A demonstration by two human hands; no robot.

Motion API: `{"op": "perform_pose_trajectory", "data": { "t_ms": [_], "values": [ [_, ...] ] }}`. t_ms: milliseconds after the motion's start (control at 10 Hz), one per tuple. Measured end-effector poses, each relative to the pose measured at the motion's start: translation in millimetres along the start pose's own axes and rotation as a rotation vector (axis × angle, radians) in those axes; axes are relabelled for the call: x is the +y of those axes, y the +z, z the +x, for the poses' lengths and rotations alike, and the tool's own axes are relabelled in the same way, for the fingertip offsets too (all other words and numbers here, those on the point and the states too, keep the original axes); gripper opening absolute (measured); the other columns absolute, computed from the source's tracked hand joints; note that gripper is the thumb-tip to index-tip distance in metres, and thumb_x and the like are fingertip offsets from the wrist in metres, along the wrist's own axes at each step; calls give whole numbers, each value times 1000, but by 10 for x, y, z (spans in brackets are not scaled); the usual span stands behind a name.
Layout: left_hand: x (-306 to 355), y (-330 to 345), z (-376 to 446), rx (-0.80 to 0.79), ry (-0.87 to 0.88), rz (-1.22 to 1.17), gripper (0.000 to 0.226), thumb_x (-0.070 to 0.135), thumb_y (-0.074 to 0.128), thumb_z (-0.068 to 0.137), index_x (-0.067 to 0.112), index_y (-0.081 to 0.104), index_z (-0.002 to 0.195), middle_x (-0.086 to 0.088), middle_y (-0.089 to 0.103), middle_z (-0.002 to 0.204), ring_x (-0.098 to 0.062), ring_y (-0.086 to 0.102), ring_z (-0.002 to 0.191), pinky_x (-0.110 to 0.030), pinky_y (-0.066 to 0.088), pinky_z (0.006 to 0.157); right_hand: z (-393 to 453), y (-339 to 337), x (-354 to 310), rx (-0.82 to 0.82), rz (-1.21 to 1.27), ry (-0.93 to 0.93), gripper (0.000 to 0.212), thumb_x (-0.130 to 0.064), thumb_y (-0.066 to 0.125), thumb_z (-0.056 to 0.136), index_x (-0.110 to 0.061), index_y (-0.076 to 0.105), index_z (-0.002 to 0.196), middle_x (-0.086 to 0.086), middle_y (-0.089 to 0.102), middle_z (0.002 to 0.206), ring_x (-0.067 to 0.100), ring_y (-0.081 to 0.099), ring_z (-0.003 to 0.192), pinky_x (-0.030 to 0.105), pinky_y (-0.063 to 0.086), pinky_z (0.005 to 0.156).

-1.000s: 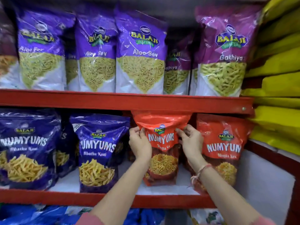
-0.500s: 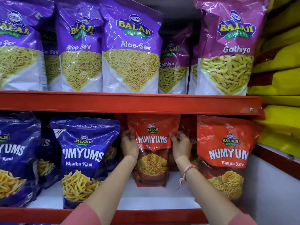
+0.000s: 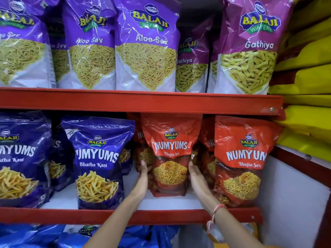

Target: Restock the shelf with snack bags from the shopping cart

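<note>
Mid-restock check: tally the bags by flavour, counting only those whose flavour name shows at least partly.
Aloo Sev bags: 4
Gathiya bags: 2
Bhatha Kani bags: 2
Bhujia Sev bags: 2
Total: 10

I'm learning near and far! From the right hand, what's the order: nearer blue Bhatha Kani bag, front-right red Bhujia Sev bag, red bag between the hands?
1. Red plastic Bhujia Sev bag between the hands: touches the right hand.
2. Front-right red Bhujia Sev bag: just right of it.
3. Nearer blue Bhatha Kani bag: left, past the left hand.
</note>
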State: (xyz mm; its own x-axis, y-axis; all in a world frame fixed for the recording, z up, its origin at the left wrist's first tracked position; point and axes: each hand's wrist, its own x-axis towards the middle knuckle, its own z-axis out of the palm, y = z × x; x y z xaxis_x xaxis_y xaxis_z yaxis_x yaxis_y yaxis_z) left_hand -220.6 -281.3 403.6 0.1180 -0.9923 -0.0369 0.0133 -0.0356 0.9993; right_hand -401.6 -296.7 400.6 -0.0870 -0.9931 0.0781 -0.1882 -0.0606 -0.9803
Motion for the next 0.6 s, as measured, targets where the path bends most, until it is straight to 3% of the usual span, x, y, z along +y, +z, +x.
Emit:
{"op": "perform_pose_trajectory", "data": {
  "t_ms": [100,200,300,400,500,600],
  "values": [
    [-5,-58,-205,-2,14,110,104,87,10,61,27,41,140,-10,47,146,-30,43,134,-54,28,116,-207,-115,21,20,-89,-27,70,-74,28,84,-33,39,139,0,46,147,27,44,133,51,34,114],
    [-2,-84,-422,3,28,195,100,83,8,67,23,48,137,-10,51,143,-30,46,132,-52,30,115,-433,-189,9,28,-140,-40,96,-89,24,64,-30,43,138,0,48,146,26,44,134,50,36,113],
    [20,-105,-615,-13,34,256,99,80,7,70,20,45,138,-12,50,143,-31,44,133,-53,29,115,-601,-268,16,2,-160,-46,92,-90,24,64,-34,45,135,0,52,142,28,48,130,53,42,108],
    [49,-121,-786,-71,81,402,77,72,10,84,29,38,142,-4,42,150,-26,35,140,-45,23,119,-753,-272,-49,-24,-201,-58,67,-73,32,84,-31,47,134,2,52,142,27,48,130,48,41,109],
    [227,-172,-956,93,390,632,52,51,33,95,20,49,134,-6,59,136,-24,51,128,-34,39,105,-876,-373,-302,66,-316,-212,43,-44,50,93,-22,53,131,4,59,135,23,57,120,40,47,103],
    [591,-263,-1082,301,850,646,38,38,42,95,20,56,125,2,68,119,-10,62,109,-31,51,94,-1100,-691,-768,135,-134,-504,25,-36,64,87,-34,64,112,-6,69,119,12,68,98,29,60,82]
  ]
}}
